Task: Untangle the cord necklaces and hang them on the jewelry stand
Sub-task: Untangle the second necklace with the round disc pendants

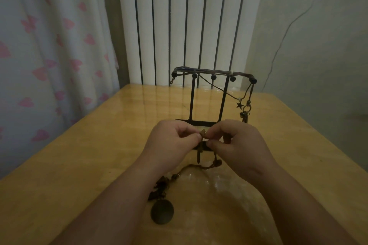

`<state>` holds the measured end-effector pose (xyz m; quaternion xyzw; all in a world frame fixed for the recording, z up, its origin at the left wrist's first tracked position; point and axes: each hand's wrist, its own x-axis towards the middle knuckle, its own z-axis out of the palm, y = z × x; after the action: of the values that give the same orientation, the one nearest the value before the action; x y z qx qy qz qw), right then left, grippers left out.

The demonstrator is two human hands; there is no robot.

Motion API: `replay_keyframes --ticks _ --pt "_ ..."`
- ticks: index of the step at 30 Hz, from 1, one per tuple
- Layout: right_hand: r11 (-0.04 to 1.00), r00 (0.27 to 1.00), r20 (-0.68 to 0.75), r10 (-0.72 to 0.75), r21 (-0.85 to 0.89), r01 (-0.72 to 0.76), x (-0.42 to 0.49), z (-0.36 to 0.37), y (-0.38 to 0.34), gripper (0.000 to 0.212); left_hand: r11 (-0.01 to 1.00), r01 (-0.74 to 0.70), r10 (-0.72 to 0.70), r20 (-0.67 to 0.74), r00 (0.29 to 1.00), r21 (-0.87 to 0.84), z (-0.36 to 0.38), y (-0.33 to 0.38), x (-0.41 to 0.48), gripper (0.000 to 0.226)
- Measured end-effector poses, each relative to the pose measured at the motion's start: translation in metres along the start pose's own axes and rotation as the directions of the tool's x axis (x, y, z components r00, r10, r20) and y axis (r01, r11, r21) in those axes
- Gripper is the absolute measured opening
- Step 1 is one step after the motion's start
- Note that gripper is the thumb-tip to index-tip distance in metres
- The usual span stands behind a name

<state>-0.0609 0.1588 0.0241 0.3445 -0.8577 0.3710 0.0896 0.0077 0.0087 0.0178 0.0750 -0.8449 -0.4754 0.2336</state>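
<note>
A black metal jewelry stand (pixel 212 77) rises at the middle of the wooden table (pixel 79 157), with knobbed pegs along its top bar. A cord necklace with a star charm (pixel 239 105) and a cluster of small pendants (pixel 245 114) hangs off its right end. In front of the stand, my left hand (pixel 171 141) and my right hand (pixel 237 143) both pinch a brown cord necklace (pixel 203 134) at a knot between the fingertips. Its cord trails down to the table, ending in a dark tangle (pixel 159 189) and a round dark pendant (pixel 162 212).
A white radiator (pixel 185 22) stands behind the table's far edge. A curtain with pink hearts (pixel 49 45) hangs at the left, and a pale wall with a thin cable (pixel 286 32) lies to the right.
</note>
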Motion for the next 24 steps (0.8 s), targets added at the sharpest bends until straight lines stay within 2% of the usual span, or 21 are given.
replay_keyframes --ticks 5,9,15,24 --pt "1.000 1.000 0.005 0.014 0.011 -0.014 -0.0001 -0.0023 0.0016 0.027 0.995 -0.077 0.078 -0.017 0.997 0.059 0.0019 -0.0022 -0.0012 0.018" --pt "1.000 1.000 0.000 -0.005 0.010 0.005 0.0010 -0.0033 0.0018 0.029 0.988 -0.138 0.140 -0.033 0.990 0.064 0.0030 -0.0054 -0.0027 0.012" --pt "1.000 1.000 -0.002 -0.026 0.006 0.026 0.0000 -0.0040 0.0008 0.031 0.975 -0.207 0.210 -0.036 0.977 0.079 0.0029 -0.0077 -0.0021 0.013" --pt "0.999 0.998 0.050 -0.033 0.028 0.032 0.0001 -0.0057 0.0030 0.033 0.895 -0.373 0.395 -0.045 0.918 0.247 0.0039 -0.0098 -0.0006 0.008"
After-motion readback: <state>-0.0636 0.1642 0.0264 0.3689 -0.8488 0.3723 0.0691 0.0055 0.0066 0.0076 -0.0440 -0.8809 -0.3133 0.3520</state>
